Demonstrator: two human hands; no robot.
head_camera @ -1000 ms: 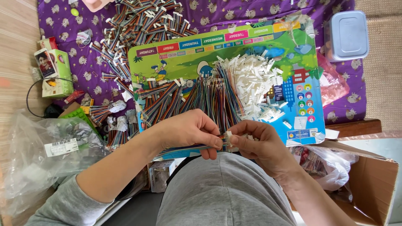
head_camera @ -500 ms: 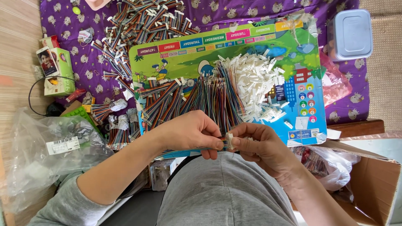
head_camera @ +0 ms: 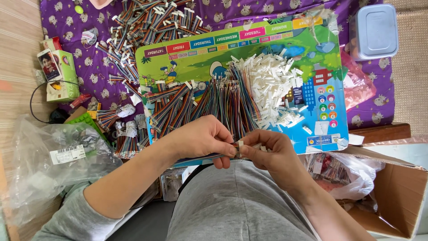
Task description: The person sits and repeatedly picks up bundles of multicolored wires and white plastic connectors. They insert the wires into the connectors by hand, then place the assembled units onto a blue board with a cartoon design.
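Over the lap, at the near edge of the colourful board (head_camera: 276, 40), the left hand (head_camera: 203, 139) and right hand (head_camera: 267, 149) pinch one multicoloured ribbon cable (head_camera: 225, 155) and its white connector (head_camera: 240, 144) between closed fingertips. Finished-looking cables (head_camera: 151, 22) heap far left; loose wires (head_camera: 225, 100) and white connectors (head_camera: 274, 87) remain.

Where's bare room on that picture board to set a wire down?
The picture board is bare along its far strip above the white connector pile, and at the right column beside it. The middle is crowded with loose ribbon wires; the purple cloth beyond holds finished wire bundles.
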